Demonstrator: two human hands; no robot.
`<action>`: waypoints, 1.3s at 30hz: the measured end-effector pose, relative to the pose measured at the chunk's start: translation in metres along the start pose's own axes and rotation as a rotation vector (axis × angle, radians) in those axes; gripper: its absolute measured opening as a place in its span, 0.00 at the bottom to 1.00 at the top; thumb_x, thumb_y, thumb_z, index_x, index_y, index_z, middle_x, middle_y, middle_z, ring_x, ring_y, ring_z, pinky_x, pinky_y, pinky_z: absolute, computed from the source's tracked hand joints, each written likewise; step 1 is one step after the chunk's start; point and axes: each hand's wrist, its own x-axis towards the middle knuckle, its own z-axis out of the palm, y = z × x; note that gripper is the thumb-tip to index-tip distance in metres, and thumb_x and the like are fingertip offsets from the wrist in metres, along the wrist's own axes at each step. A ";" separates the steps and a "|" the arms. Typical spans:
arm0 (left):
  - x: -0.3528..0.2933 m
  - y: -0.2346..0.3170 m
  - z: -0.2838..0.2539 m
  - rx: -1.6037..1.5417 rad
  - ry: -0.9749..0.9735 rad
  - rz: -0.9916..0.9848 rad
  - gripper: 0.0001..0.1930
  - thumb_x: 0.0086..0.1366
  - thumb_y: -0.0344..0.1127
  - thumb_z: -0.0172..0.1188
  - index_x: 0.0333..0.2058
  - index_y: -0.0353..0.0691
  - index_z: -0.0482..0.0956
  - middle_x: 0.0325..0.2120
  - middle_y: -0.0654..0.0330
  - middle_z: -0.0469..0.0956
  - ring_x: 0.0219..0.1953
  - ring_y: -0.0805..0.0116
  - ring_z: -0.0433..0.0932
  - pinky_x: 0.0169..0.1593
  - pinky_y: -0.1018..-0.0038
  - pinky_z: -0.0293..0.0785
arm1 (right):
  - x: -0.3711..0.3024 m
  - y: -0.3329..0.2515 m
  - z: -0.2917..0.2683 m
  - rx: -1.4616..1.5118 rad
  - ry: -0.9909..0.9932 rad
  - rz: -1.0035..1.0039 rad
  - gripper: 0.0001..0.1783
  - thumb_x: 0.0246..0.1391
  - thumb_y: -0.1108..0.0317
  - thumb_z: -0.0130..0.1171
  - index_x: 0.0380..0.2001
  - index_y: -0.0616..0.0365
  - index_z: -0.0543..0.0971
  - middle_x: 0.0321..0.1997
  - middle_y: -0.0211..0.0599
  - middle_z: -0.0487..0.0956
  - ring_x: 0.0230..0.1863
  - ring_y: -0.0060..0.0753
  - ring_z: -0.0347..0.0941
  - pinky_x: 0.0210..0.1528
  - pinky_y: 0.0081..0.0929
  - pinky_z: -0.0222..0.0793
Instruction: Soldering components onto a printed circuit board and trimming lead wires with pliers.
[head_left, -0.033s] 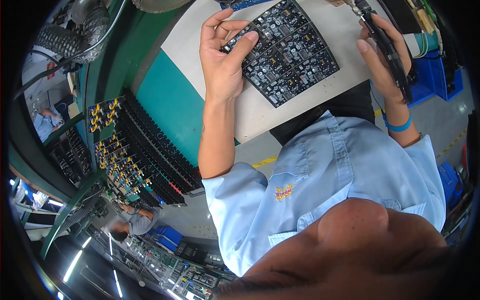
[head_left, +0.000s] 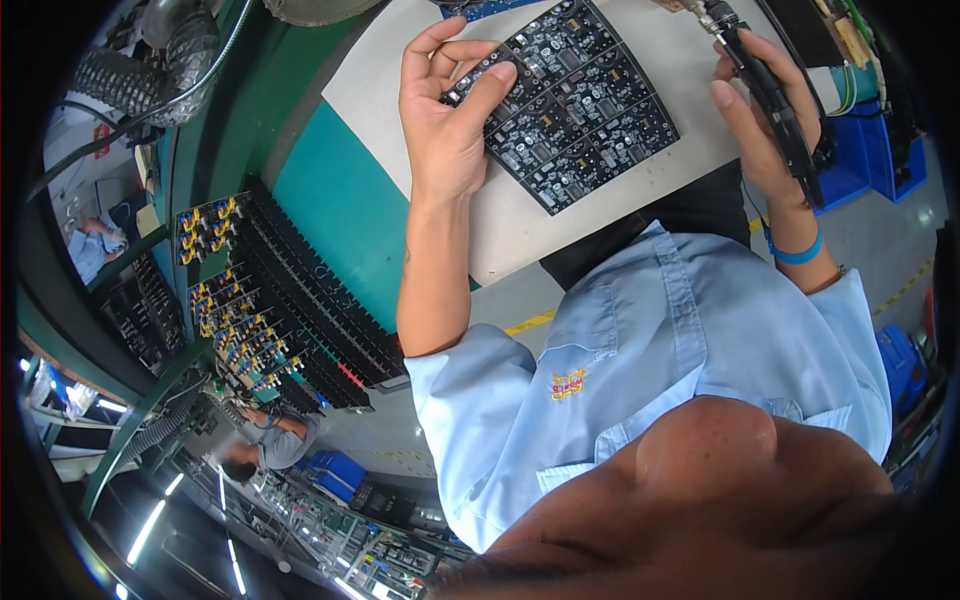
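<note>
My left hand (head_left: 445,135) grips the left edge of a black printed circuit board panel (head_left: 590,115), thumb on the top face and fingers curled behind. The panel is divided into several matching boards crowded with small components. It is tilted above a pale work surface (head_left: 520,235). On the right, my right hand (head_left: 745,130) is closed around a long black handheld tool (head_left: 765,85) with a metal front end. That end points toward the top edge of the view, and I cannot tell the tool's exact kind. A blue band (head_left: 800,252) circles my right wrist.
Black slotted racks (head_left: 310,290) stand left, beside boards with yellow parts (head_left: 240,315). A teal mat (head_left: 345,200) borders the pale surface. Blue bins (head_left: 865,165) sit at right. Flexible ducting (head_left: 130,88) hangs upper left. Another person (head_left: 285,445) works farther off.
My right hand and the black tool have shifted very slightly. My left hand and the circuit board panel look the same.
</note>
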 end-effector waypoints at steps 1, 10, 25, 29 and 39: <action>0.001 -0.001 0.000 -0.003 0.006 -0.006 0.28 0.59 0.17 0.61 0.58 0.36 0.67 0.41 0.57 0.78 0.36 0.71 0.79 0.43 0.79 0.78 | -0.001 -0.002 0.003 0.021 -0.005 0.008 0.24 0.54 0.79 0.65 0.55 0.64 0.74 0.48 0.50 0.80 0.45 0.36 0.79 0.51 0.27 0.73; 0.007 -0.004 0.004 -0.042 0.028 -0.004 0.29 0.58 0.17 0.62 0.58 0.37 0.66 0.42 0.55 0.78 0.39 0.69 0.79 0.44 0.78 0.78 | 0.002 0.008 0.012 0.089 -0.099 0.014 0.24 0.56 0.80 0.62 0.57 0.63 0.71 0.54 0.56 0.78 0.49 0.39 0.80 0.52 0.29 0.76; 0.008 0.002 0.000 -0.102 0.027 -0.007 0.28 0.58 0.17 0.63 0.56 0.38 0.66 0.44 0.55 0.77 0.39 0.68 0.79 0.45 0.75 0.79 | 0.007 0.004 0.025 0.285 -0.184 -0.073 0.30 0.50 0.86 0.63 0.58 0.63 0.70 0.49 0.49 0.82 0.48 0.35 0.81 0.48 0.23 0.79; 0.004 0.006 0.000 -0.113 0.024 -0.021 0.28 0.58 0.17 0.64 0.55 0.38 0.66 0.44 0.54 0.77 0.42 0.67 0.78 0.46 0.74 0.79 | 0.004 0.003 0.022 0.282 -0.207 -0.071 0.30 0.50 0.86 0.64 0.58 0.63 0.70 0.49 0.50 0.82 0.48 0.36 0.81 0.48 0.23 0.79; 0.002 0.010 -0.002 -0.151 -0.041 -0.068 0.30 0.56 0.15 0.62 0.56 0.38 0.65 0.47 0.52 0.76 0.42 0.66 0.78 0.47 0.74 0.79 | 0.003 0.000 0.022 0.307 -0.175 -0.080 0.31 0.50 0.87 0.63 0.58 0.62 0.70 0.49 0.50 0.82 0.47 0.37 0.81 0.48 0.24 0.79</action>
